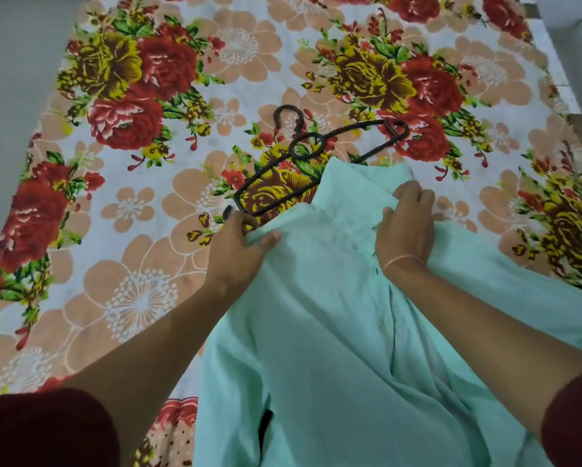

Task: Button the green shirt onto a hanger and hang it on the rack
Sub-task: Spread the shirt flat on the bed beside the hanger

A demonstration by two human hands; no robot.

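A pale green shirt [320, 332] lies spread on the flowered bed sheet, collar end pointing away from me. A dark wire hanger [316, 153] lies on the sheet just beyond the collar, tilted, its hook to the upper left and its lower bar partly under the shirt's top edge. My left hand [239, 244] pinches the shirt's left shoulder, close to the hanger's left end. At the collar on the right side, my right hand [406, 227] grips the fabric. A thin thread band circles the right wrist.
The flowered sheet [141, 183] covers the bed across the whole view. Grey floor [10, 96] shows along the left side. A pale wall or furniture edge [572, 45] stands at the upper right. No rack is in view.
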